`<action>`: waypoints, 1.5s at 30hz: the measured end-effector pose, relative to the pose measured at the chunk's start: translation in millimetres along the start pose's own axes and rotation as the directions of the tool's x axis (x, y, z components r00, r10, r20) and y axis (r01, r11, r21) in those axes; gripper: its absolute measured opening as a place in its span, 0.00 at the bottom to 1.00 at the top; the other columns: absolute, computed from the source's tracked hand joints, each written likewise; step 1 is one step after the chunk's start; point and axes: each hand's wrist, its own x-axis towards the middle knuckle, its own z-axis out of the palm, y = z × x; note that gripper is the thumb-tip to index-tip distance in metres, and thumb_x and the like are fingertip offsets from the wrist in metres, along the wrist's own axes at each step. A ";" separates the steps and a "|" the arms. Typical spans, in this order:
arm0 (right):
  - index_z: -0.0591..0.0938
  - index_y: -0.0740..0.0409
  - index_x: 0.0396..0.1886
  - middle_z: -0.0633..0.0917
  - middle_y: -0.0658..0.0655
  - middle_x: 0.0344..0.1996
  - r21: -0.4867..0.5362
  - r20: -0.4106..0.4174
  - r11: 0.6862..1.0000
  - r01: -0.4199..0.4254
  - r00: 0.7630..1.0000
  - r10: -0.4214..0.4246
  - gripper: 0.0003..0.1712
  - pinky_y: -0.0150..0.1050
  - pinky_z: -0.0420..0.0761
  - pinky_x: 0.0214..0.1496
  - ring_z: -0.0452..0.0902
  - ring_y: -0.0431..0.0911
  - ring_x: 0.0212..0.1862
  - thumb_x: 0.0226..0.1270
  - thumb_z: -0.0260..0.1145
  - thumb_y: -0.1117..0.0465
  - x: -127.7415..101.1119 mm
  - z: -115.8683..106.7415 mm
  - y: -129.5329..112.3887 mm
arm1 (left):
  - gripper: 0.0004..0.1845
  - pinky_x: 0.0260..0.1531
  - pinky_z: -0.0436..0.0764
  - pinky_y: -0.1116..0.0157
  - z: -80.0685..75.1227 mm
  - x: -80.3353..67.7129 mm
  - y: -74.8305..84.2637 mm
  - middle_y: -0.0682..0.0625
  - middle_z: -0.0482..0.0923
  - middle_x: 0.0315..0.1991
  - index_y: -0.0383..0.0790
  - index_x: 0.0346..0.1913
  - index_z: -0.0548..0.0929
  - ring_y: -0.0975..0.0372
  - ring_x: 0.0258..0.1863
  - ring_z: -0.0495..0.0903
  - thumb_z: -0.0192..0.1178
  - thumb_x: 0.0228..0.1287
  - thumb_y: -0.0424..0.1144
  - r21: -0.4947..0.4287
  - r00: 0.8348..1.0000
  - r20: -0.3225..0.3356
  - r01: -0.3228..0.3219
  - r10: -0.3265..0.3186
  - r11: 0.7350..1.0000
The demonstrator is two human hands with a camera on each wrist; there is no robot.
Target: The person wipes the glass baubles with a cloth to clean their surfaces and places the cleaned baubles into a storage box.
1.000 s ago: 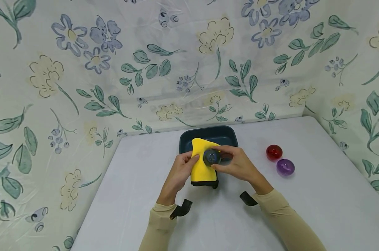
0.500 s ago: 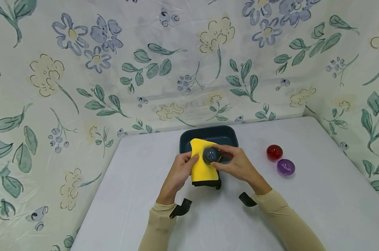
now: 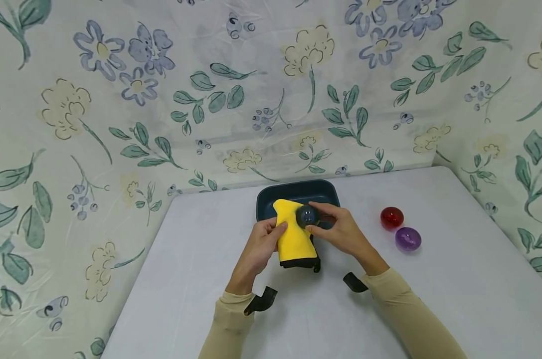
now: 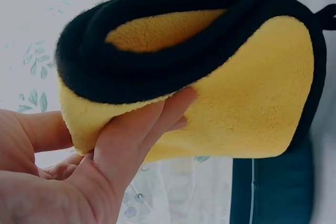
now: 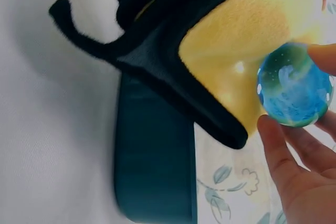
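My left hand (image 3: 263, 244) holds a folded yellow cloth (image 3: 294, 244) with black edging, its thumb on the near face and fingers behind. In the left wrist view the cloth (image 4: 247, 87) is rolled into several layers with fingers under it. My right hand (image 3: 342, 230) pinches a glass ball (image 3: 307, 216) between thumb and fingertips at the cloth's upper right. Seen from the right wrist, the ball (image 5: 295, 85) is clear, with blue and green swirls, and overlaps the cloth's yellow face. Both are held up over the table, just in front of a dark teal tray.
The teal tray (image 3: 297, 187) sits at the back middle of the white table (image 3: 199, 279), partly hidden behind the cloth and hands. A red ball (image 3: 392, 218) and a purple ball (image 3: 408, 239) lie to the right. Floral fabric (image 3: 253, 99) hangs behind.
The ball has moved slightly right and up, toward the cloth's right edge. The cloth and left hand have shifted a little to the right. The tray and other balls have not moved.
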 end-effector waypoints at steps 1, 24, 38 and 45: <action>0.77 0.59 0.71 0.79 0.64 0.68 -0.004 0.004 1.000 -0.005 1.000 0.005 0.35 0.55 0.81 0.67 0.82 0.59 0.60 0.64 0.75 0.63 0.3 0.0 0.4 | 0.21 0.48 0.90 0.59 0.1 0.1 -0.3 0.36 0.84 0.54 0.30 0.66 0.77 0.59 0.43 0.88 0.51 0.82 0.40 0.001 1.000 -0.004 -0.005 0.005 1.000; 0.77 0.59 0.70 0.80 0.62 0.63 -0.031 0.092 0.998 0.062 0.994 -0.059 0.34 0.51 0.87 0.59 0.82 0.58 0.59 0.64 0.76 0.61 -0.4 -2.0 -3.1 | 0.21 0.49 0.89 0.60 0.6 -2.4 3.4 0.36 0.83 0.52 0.31 0.67 0.76 0.59 0.41 0.85 0.50 0.82 0.41 0.025 0.999 -0.032 -0.037 0.038 0.999; 0.80 0.57 0.68 0.83 0.60 0.60 -0.106 0.114 0.989 0.106 0.989 -0.093 0.33 0.39 0.87 0.54 0.79 0.49 0.47 0.62 0.77 0.60 -0.9 -2.9 -6.7 | 0.20 0.44 0.89 0.61 0.9 -3.2 1.6 0.37 0.83 0.47 0.31 0.64 0.78 0.59 0.38 0.84 0.50 0.82 0.41 0.076 0.998 -0.032 -0.058 0.061 0.995; 0.77 0.59 0.69 0.82 0.62 0.64 -0.108 0.087 0.991 0.074 0.994 -0.065 0.37 0.43 0.86 0.57 0.81 0.49 0.48 0.59 0.78 0.59 -3.2 -2.5 -9.9 | 0.20 0.46 0.89 0.61 1.7 -3.5 1.1 0.37 0.83 0.49 0.31 0.65 0.78 0.59 0.39 0.84 0.50 0.82 0.41 0.078 0.999 -0.029 -0.041 0.043 0.996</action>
